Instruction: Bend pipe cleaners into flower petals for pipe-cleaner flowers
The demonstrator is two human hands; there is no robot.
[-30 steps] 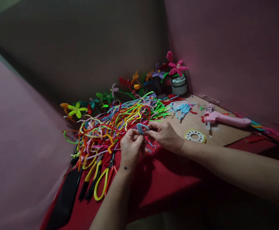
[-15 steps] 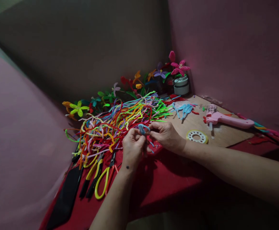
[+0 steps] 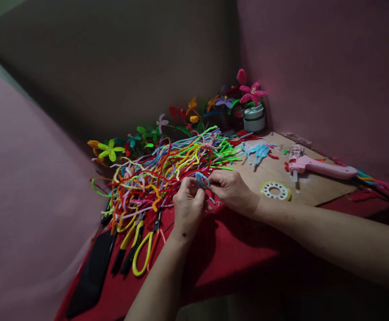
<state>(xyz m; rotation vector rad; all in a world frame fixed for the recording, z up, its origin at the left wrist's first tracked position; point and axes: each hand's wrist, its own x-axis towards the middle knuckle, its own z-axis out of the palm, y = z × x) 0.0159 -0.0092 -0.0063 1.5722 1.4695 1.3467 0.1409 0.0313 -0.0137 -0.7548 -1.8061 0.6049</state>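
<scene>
Above a red-covered tabletop (image 3: 234, 263), the left hand (image 3: 189, 203) and right hand (image 3: 230, 189) pinch a small light-blue fuzzy loop (image 3: 199, 179) between them, fingers closed on it, apparently so one steadies while the other bends. A tangled multicoloured heap of fuzzy stems (image 3: 167, 171) crowds close beyond; a pink plastic glue gun (image 3: 324, 167) lies apart, right.

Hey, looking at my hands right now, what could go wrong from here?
The light-blue fuzzy loop pinched between your left hand and right hand might slip and drop by the tangled pile of multicoloured fuzzy stems, where it could get lost.
Your bare right forearm might nudge the flat white-and-yellow ring near it.
The pink plastic glue gun on the flat brown board could burn you if it's hot; I can't tell whether it is.
</scene>
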